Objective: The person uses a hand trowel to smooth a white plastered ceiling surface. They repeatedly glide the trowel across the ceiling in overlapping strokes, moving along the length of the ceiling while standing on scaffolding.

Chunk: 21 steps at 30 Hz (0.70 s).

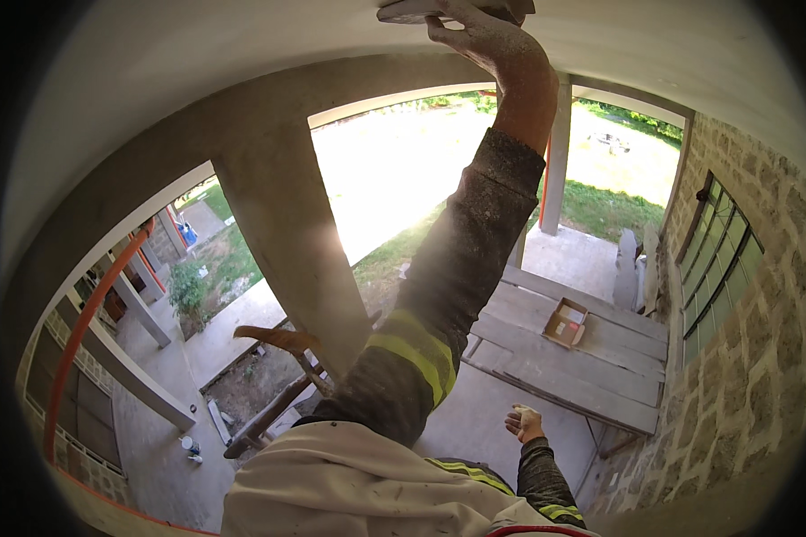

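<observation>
My left arm reaches up in a dark, dusty sleeve with a yellow-green band. At the top edge my left hand (488, 38) is closed on a flat float-like tool (412, 12), held against or close to the pale ceiling (269, 36). The top of the tool is cut off by the frame, so its exact kind is unclear. Low on the right, my right hand (525, 422) hangs in the air with its fingers apart and nothing in it. Whitish dust marks both hands.
Below stands a platform of grey planks (591, 371) bearing an open cardboard box (566, 324). A stone wall (734, 358) with a barred window (721, 259) rises at right. A concrete pillar (287, 224) stands left of my arm. Farther left are an orange pipe (85, 313) and a small bucket (190, 445).
</observation>
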Available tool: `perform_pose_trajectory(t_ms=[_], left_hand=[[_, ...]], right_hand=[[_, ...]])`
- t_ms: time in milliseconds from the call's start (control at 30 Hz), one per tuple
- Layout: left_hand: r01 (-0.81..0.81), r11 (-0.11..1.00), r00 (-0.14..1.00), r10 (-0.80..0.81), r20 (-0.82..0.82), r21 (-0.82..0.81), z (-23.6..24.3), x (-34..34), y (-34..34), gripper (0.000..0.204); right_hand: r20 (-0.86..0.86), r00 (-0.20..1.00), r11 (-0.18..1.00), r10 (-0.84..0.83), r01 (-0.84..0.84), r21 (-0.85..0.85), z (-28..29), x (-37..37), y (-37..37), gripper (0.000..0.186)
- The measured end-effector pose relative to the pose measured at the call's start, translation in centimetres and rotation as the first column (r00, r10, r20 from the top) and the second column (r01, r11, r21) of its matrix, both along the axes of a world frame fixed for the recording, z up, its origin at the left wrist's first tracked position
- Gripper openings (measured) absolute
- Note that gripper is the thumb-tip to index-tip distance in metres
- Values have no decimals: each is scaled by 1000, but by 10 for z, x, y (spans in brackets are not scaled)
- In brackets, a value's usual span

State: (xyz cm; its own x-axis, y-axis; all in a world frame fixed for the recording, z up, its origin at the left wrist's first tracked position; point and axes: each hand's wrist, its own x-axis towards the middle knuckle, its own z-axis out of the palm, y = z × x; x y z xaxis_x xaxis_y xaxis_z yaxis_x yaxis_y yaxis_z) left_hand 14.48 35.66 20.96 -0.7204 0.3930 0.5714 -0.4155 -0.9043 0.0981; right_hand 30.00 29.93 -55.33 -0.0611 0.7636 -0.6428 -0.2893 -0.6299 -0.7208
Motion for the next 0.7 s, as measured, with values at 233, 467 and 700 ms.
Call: perform_pose_trajectory(t_ms=[233,467,700], left_hand=[[279,954,954,-262,-144,113,-5,-6,5,53],[-46,992,976,70,-207,119,-5,-36,61,54],[-34,999,994,38,100,-40,2,-81,85,65]], right_hand=[[10,1000,1000,1,-1,-29,-4,3,-2,34],[-2,1000,999,-18,18,-34,0,6,-4,32],[10,1000,999,0,1,-37,0,10,-9,30]])
